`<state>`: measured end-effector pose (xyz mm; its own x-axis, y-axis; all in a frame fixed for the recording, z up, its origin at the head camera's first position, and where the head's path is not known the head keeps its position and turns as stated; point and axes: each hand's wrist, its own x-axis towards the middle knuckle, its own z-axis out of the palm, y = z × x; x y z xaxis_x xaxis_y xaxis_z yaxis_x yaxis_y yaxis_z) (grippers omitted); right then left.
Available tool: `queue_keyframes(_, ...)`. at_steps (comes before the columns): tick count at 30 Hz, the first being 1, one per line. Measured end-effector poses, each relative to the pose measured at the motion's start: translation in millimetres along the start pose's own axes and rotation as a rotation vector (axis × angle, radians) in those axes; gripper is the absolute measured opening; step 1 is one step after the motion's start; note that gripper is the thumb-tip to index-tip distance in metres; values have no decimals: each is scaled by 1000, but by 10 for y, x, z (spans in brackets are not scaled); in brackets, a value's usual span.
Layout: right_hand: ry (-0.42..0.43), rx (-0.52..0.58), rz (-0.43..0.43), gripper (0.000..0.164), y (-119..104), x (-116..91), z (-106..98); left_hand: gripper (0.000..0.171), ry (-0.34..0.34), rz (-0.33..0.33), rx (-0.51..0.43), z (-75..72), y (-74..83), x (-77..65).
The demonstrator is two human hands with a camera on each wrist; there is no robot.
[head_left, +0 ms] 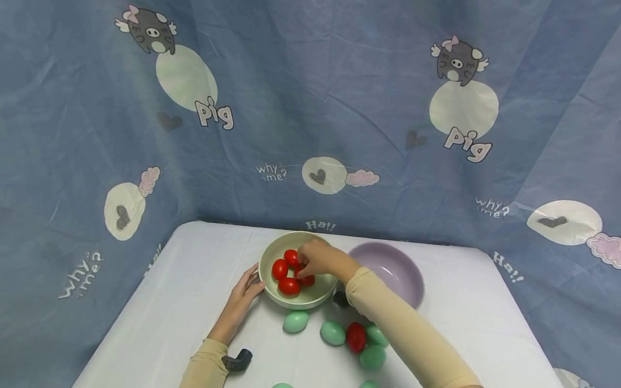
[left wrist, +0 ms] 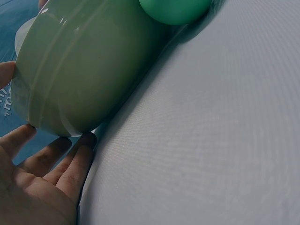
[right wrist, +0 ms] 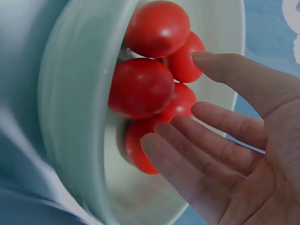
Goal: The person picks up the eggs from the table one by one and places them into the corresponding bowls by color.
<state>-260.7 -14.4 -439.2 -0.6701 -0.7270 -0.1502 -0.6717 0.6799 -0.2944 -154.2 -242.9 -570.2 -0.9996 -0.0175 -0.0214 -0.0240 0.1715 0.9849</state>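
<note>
A pale green bowl (head_left: 317, 299) stands at the back of the table with several red toy eggs (head_left: 289, 286) in it. My left hand (head_left: 239, 303) rests against the bowl's left side; its spread fingertips touch the wall low down in the left wrist view, with the thumb nearer the rim. Inside the bowl reaches my right hand (head_left: 316, 257), above the eggs. In the right wrist view its thumb and fingers (right wrist: 234, 152) are parted, the tips right at the red eggs (right wrist: 140, 88), and nothing is gripped between them.
A purple bowl (head_left: 412, 280) sits to the right, partly behind the right forearm. In front of the bowls lie several green eggs (head_left: 333, 332) and one red egg (head_left: 356, 337) on the white tabletop (head_left: 160, 323). A blue printed cloth (head_left: 378, 210) hangs behind the table.
</note>
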Motion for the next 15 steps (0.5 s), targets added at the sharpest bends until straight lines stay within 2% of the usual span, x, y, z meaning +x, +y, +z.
queue_keyframes(9,13,49,16,31,-8,-241,-65,61,-9,12,10,-8,-2,-4)
queue_keyframes(15,41,79,11,31,-44,-470,-91,62,2,-3,15,-3,-3,-3)
